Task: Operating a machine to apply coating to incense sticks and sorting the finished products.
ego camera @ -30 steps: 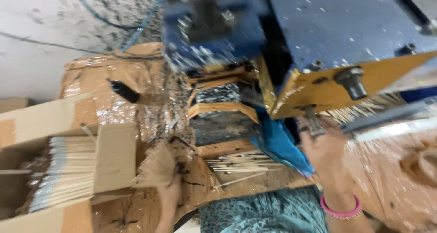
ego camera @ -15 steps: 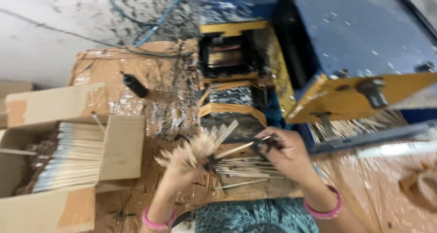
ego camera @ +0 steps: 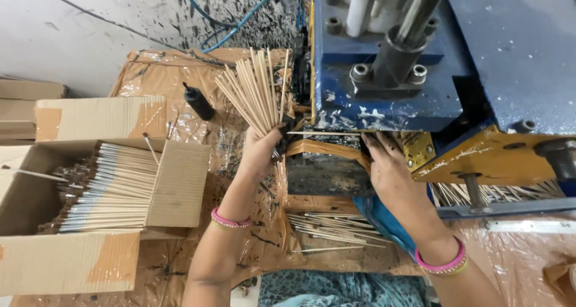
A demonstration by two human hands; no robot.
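Observation:
My left hand (ego camera: 261,150) grips a fanned bundle of thin bamboo sticks (ego camera: 252,91), held upright beside the blue machine (ego camera: 420,55). One stick (ego camera: 324,132) lies level from the bundle toward the machine's dark feed slot. My right hand (ego camera: 390,169) rests with blackened fingers at that slot, near the stick's far end; whether it pinches the stick is unclear. Both wrists wear pink bangles. Loose sticks (ego camera: 324,229) lie on the plastic-covered bench below the hands.
An open cardboard box (ego camera: 174,187) at the left holds several coated sticks (ego camera: 102,187). A small black bottle (ego camera: 198,102) stands behind it. More sticks (ego camera: 498,193) lie under the machine's yellow bracket (ego camera: 498,157). Blue hoses (ego camera: 240,25) run along the spattered wall.
My left hand has lifted the stick bundle from low over the bench up beside the machine. My right hand has moved up from the loose sticks to the feed slot.

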